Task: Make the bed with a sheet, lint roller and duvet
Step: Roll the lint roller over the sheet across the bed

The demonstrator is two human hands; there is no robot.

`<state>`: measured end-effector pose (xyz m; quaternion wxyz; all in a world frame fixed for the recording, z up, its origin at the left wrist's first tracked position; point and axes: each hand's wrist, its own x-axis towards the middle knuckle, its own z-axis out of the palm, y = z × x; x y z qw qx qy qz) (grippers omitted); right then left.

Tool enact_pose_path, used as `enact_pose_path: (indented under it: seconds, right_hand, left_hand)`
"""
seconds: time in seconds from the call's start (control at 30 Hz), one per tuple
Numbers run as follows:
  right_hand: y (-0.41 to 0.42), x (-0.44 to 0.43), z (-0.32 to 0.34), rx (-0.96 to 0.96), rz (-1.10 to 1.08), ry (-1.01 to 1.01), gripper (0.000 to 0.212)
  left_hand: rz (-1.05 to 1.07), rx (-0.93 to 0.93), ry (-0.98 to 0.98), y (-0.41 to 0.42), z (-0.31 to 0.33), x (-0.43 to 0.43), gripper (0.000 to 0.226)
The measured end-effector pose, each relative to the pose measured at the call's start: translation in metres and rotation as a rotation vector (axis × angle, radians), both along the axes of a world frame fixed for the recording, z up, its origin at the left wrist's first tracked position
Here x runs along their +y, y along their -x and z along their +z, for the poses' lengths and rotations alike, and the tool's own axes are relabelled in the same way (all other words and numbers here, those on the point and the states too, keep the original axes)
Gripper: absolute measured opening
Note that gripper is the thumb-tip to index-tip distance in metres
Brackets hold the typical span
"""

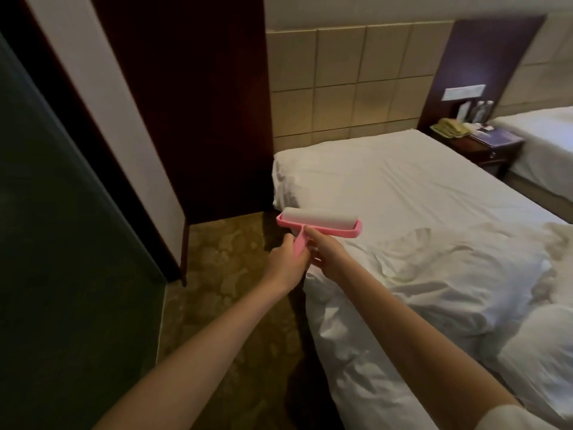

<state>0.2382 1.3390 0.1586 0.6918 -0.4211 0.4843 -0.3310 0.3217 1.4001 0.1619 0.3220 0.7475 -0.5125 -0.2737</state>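
While both forearms reach forward from the lower edge of the view, the left hand [286, 259] and the right hand [327, 252] meet at the pink handle of the lint roller [319, 220]; the fingers of each hand are curled round that handle, one hand on either side. The roller head, a white cylinder seated in a pink cover, lies crosswise over the left edge of the bed, above the sheet [403, 181]; whether it touches the fabric cannot be determined. To the right of the hands, the duvet [459, 268] lies crumpled in a heap on the near part of the mattress. Beyond the roller, the white sheet is spread nearly flat with light creases, bunched at the far left corner. A patterned carpet [229, 268] runs along the left side of the bed. Farther back stand a tiled headboard [341, 88] and a dark nightstand [483, 150] carrying a telephone [449, 127] — with a second bed [545, 135] just beyond it
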Motion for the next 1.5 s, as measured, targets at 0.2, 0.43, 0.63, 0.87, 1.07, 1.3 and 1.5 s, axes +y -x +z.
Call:
enact_pose_path:
  seconds: [0.2,0.43,0.63,0.87,1.07,1.3,1.5]
  right_hand:
    - [-0.042,-0.135,-0.016,0.043,-0.093,-0.045,0.036]
    - [-0.097,-0.325,-0.034,0.099,0.027,-0.023,0.036]
    - [-0.145,-0.456,-0.037,0.135,0.163,-0.035,0.03]
    - [-0.192,-0.617,-0.07,0.389,0.182,-0.114,0.015]
    - [-0.232,-0.758,-0.101,0.654,0.091,0.017,0.035]
    - [-0.269,-0.882,-0.127,0.898,0.19,0.218,0.048]
    - [-0.281,-1.008,-0.223,1.129,0.352,0.392,0.057]
  left_hand:
    - [-0.08,-0.033,-0.06,-0.035,-0.01,-0.139,0.025]
    - [-0.047,-0.037,-0.034,-0.09,-0.02,-0.324,0.033]
    - [0.026,-0.01,-0.047,-0.141,-0.033,-0.453,0.035]
    - [0.109,0.061,-0.184,-0.228,-0.088,-0.62,0.042]
    - [0.078,0.1,-0.293,-0.294,-0.117,-0.762,0.044]
    - [0.116,0.122,-0.343,-0.32,-0.147,-0.897,0.042]
    - [0.03,0.01,-0.335,-0.337,-0.226,-1.017,0.048]
